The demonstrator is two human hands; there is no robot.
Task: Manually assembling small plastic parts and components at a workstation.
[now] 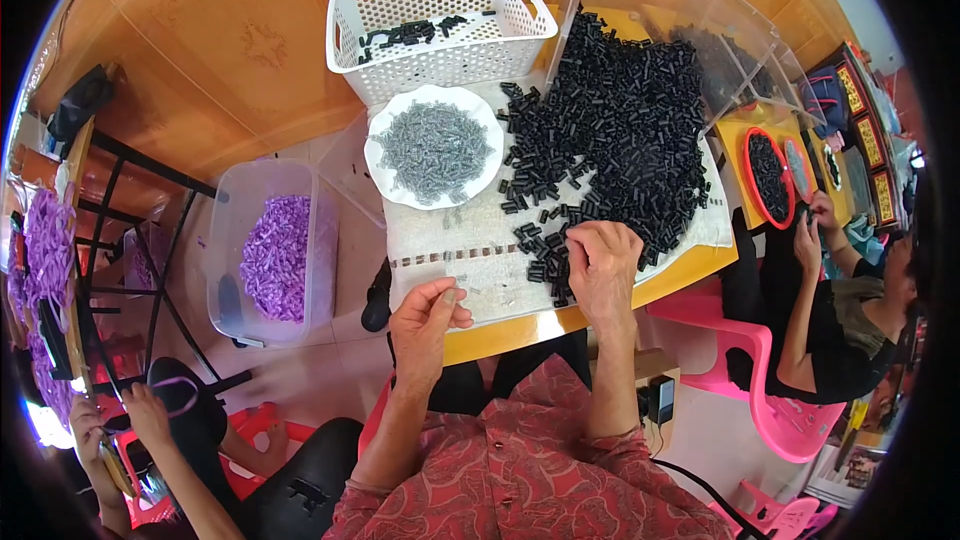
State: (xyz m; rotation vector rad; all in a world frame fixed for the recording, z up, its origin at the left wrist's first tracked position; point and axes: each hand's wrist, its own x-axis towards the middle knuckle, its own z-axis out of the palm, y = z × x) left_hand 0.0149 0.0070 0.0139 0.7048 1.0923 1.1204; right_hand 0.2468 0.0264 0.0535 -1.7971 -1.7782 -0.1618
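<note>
My left hand (425, 325) is closed in a pinch over the near edge of the table, with what looks like a small translucent piece at thumb and fingertip. To its right, my right hand (605, 265) has its fingers bent together over the near side of a heap of small black plastic pieces (625, 110). Whatever its fingertips hold is hidden. A white scalloped plate (375, 155) full of small clear grey plastic parts (438, 150) stands beyond my left hand. Both lie on a pale cloth (425, 285), where a few loose clear parts also lie.
Behind the plate stands a white perforated basket (430, 70) with some black pieces inside. A clear bin (320, 285) of purple strips (277, 265) is on the floor at left. People work at both sides; the right one sits by a red-rimmed tray (752, 185) and pink chair (765, 390).
</note>
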